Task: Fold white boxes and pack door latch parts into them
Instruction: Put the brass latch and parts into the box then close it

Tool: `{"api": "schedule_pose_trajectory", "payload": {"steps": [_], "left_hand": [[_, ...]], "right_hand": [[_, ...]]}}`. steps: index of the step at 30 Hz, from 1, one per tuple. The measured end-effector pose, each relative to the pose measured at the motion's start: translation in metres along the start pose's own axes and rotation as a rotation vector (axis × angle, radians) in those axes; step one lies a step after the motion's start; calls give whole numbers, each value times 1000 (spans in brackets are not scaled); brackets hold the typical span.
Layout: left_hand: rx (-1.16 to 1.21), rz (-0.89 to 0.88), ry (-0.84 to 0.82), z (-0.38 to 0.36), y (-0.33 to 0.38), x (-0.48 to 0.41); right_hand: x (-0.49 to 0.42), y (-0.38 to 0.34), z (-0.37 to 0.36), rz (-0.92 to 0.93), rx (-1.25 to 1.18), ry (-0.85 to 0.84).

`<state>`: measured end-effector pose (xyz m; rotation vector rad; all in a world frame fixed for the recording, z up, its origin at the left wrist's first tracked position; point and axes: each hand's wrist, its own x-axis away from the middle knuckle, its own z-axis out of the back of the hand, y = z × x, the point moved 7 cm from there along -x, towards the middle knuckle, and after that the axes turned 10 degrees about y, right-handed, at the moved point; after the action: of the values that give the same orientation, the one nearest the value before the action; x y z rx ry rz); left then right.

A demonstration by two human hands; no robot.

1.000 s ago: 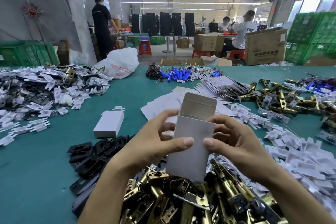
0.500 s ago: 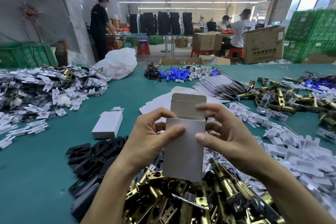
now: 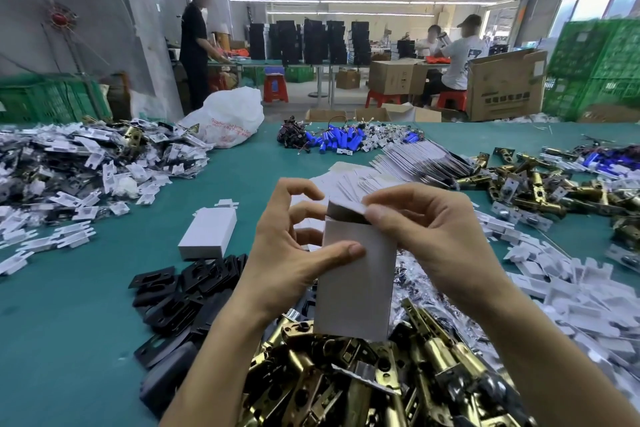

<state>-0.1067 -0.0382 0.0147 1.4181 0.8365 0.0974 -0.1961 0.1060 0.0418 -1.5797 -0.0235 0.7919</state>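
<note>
An upright white box (image 3: 356, 281) is gripped by the left hand (image 3: 294, 253), thumb on its front, fingers partly hidden behind. Its top flap (image 3: 346, 208) is pinched by the right hand (image 3: 433, 239) and bent over the opening, so the inside is concealed. Below, heaped brass latches (image 3: 346, 374) are cut off by the frame. One closed box (image 3: 207, 234) is seen on the green surface (image 3: 69, 322), beside black plates (image 3: 180, 291) too overlapped to be counted.

A white box (image 3: 356, 281) stood upright, its top flap (image 3: 346, 209) half bent over, above heaped brass door latches (image 3: 329, 378), while another folded box (image 3: 207, 234) lay flat to its left.
</note>
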Motion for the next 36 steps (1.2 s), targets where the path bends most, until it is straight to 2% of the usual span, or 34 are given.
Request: {"api": "schedule_pose_trajectory", "payload": {"steps": [2,8,15,20,23,27,29,32,36], "left_hand": [[-5,-12,-15,-1,2,0],[-15,-26,-32,-6,2,1],[-18,-69,-7,-4,4,0],[-16,-38,17,1,-1,-2],[-50,33,-22,0,-9,-2],[-167,291,-232,-8,-32,9],[-175,348,-290,-11,-35,13],[-109,369,-151,-4,-33,9],[-69,444,260,35,-46,-18]], "right_hand": [[-1,-6,0,32,87,-13],[-6,-12,3,-6,107,-59],[3,-8,-4,16,225,-214],[12,13,-4,-132,83,-303],[12,14,-4,-100,45,-245],[4,11,4,-30,-44,-57],[-1,9,7,-12,-99,37],[-6,10,-1,-16,-74,29],[-13,32,-6,-216,236,-116]]}}
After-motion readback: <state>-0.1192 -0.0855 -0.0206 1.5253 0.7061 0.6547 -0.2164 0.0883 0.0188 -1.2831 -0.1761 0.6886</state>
